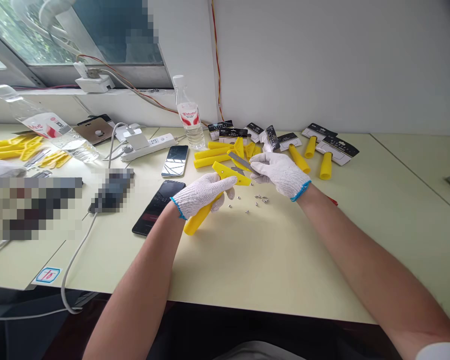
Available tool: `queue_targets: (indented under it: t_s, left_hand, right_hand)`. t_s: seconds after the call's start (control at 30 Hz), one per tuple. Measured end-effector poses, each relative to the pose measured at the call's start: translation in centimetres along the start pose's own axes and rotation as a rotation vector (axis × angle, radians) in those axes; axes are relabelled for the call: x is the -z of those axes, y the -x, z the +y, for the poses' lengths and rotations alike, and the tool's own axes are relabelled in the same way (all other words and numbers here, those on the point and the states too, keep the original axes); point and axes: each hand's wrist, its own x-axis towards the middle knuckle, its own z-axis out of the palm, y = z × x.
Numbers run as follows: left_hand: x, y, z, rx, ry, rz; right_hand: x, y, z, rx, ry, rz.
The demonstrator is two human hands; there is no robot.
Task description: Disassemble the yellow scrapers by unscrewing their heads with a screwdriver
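Note:
My left hand (206,192), in a white knitted glove, is closed around a yellow plastic scraper handle (199,220). Its wide, flat head points up and right, with small holes in it. My right hand (279,172), gloved too, pinches a flat grey metal blade (239,160) just beyond that head. A yellow edge shows alongside the blade; whether it belongs to a separate part I cannot tell. Several small metal screws (261,199) lie scattered on the table below my hands. More yellow scraper handles (210,160) are piled behind my left hand.
Packaged yellow handles with black-and-white cards (337,150) lie at the back right. Left of my hands are two phones (174,161), a water bottle (190,122), a power strip (150,146) and a cable (69,260). Another person's gloved hand (2,175) is at the far left.

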Motion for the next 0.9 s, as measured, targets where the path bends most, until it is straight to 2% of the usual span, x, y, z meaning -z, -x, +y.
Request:
queue_targets:
  t_s: [0.13,0.43,0.63,0.9]
  left_hand:
    - [0.0,-0.2,-0.2,0.015,0.029,0.055]
    - [0.3,-1.6,-1.0,0.004,0.364,0.377]
    - [0.1,-1.7,-0.8,0.008,0.427,0.406]
    - [0.2,-2.0,-1.3,0.015,0.409,0.398]
  right_hand:
    - [0.4,-0.3,0.4,0.019,0.05,0.059]
    - [0.4,-1.1,2.3,0.029,0.25,0.101]
    - [0.0,-1.7,2.7,0.136,0.62,0.129]
    - [0.3,-3.2,2.0,0.151,0.739,0.072]
